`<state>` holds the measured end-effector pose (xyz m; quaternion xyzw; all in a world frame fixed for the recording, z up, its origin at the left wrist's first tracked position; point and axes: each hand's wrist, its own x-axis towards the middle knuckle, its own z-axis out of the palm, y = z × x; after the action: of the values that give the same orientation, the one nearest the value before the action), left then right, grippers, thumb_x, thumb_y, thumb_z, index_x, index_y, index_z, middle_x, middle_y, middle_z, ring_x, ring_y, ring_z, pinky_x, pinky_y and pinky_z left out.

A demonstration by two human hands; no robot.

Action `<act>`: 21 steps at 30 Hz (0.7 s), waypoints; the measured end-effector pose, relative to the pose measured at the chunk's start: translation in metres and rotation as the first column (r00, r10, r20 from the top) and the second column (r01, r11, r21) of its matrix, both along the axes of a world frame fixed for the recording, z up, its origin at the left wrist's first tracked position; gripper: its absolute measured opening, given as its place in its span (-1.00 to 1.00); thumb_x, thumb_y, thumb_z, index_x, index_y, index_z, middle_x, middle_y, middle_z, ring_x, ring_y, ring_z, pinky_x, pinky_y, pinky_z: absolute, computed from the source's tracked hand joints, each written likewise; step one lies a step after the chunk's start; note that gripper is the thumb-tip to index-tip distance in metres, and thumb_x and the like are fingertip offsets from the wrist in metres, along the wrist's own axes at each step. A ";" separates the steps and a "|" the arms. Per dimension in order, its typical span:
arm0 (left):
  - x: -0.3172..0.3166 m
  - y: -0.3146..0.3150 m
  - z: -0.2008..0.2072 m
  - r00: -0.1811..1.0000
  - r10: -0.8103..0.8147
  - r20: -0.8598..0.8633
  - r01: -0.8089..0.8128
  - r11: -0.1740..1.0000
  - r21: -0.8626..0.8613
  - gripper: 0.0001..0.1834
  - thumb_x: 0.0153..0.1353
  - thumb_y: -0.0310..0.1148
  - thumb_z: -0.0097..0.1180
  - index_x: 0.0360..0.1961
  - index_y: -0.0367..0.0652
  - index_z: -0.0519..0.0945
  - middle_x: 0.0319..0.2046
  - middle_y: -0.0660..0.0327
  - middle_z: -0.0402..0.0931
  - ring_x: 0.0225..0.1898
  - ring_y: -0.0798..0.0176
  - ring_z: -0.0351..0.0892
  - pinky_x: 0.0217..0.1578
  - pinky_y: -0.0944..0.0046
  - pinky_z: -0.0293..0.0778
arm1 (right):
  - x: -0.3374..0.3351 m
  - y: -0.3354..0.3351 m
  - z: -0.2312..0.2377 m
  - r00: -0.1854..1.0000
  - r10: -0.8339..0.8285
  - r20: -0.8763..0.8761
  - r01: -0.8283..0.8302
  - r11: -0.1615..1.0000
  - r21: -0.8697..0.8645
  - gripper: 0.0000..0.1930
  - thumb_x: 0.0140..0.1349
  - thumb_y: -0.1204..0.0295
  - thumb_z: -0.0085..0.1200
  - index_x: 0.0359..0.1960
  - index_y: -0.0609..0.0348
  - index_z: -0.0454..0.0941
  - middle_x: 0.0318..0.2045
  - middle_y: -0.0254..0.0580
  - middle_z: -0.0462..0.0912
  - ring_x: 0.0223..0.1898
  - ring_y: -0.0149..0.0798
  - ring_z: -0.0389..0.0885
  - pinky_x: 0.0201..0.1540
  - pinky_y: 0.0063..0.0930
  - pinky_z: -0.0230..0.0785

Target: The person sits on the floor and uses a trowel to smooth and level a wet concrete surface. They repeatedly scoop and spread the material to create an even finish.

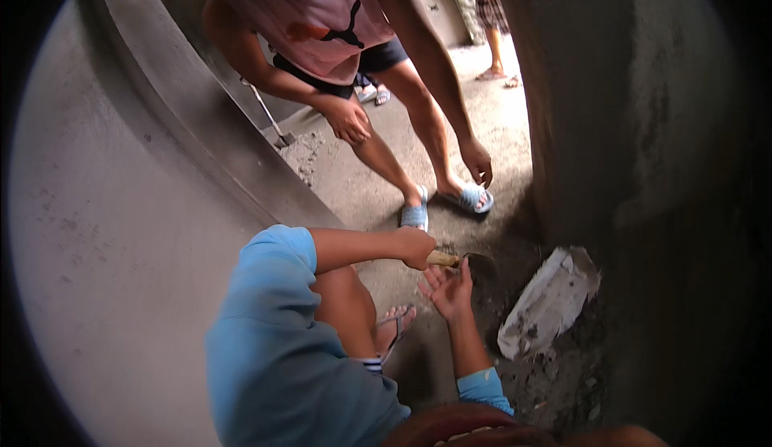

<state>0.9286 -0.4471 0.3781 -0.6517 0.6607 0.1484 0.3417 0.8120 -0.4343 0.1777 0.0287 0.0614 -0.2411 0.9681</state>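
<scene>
My left hand (416,247) is closed around the wooden handle (444,259) of a small hand tool, which looks like a trowel. Its dark blade (480,267) points right and blends into the shadow, so its exact shape is hard to make out. Just below the tool is my right hand (450,289), palm up with the fingers spread and the thumb close to where handle meets blade. Nothing lies in that palm. To the right, on the ground, rests a long whitish slab-like piece (551,302) with rough, dirty edges.
A person in a pink sleeveless shirt (322,28) bends over ahead, wearing blue slides (414,215). Curved grey walls rise at left (104,230) and right (587,109). A long-handled tool (261,107) leans by the left ledge. Rubble (563,379) covers the ground near the slab.
</scene>
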 end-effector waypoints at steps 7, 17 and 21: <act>-0.063 0.050 -0.031 0.948 0.138 -0.287 -0.160 0.986 -0.054 -0.40 0.17 -0.08 0.21 0.13 -0.26 0.46 -0.16 -0.17 0.64 -0.09 -0.21 0.66 -0.08 -0.07 0.55 | -0.022 0.016 -0.009 0.953 -0.300 -0.037 0.302 0.941 0.155 -0.74 0.41 0.14 0.05 -0.17 0.06 0.57 -0.05 -0.22 0.66 0.05 -0.18 0.59 0.12 -0.16 0.48; -0.055 0.039 -0.031 0.865 0.093 -0.494 -0.216 0.956 -0.199 -0.47 0.20 0.12 0.21 -0.12 -0.17 0.62 -0.30 -0.01 0.67 -0.20 -0.11 0.68 -0.20 -0.03 0.55 | -0.068 0.002 -0.026 0.829 -0.485 -0.277 0.524 0.848 0.083 -0.87 0.36 0.37 0.11 -0.27 0.04 0.41 -0.40 -0.33 0.51 -0.28 -0.26 0.58 -0.11 -0.07 0.57; -0.056 0.047 -0.040 0.911 0.038 -0.411 -0.170 0.942 -0.289 -0.51 0.22 0.07 0.20 -0.13 -0.18 0.63 -0.31 -0.02 0.66 -0.21 -0.12 0.68 -0.21 -0.04 0.54 | -0.069 0.011 -0.023 0.741 -0.491 -0.459 0.574 0.817 0.053 -0.84 0.37 0.38 0.10 -0.22 0.04 0.34 -0.48 -0.38 0.44 -0.38 -0.31 0.54 -0.16 -0.07 0.58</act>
<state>0.8730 -0.4004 0.3378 -0.6888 0.6954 0.1883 0.0813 0.7429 -0.4233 0.1548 0.0847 0.2823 -0.5020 0.8131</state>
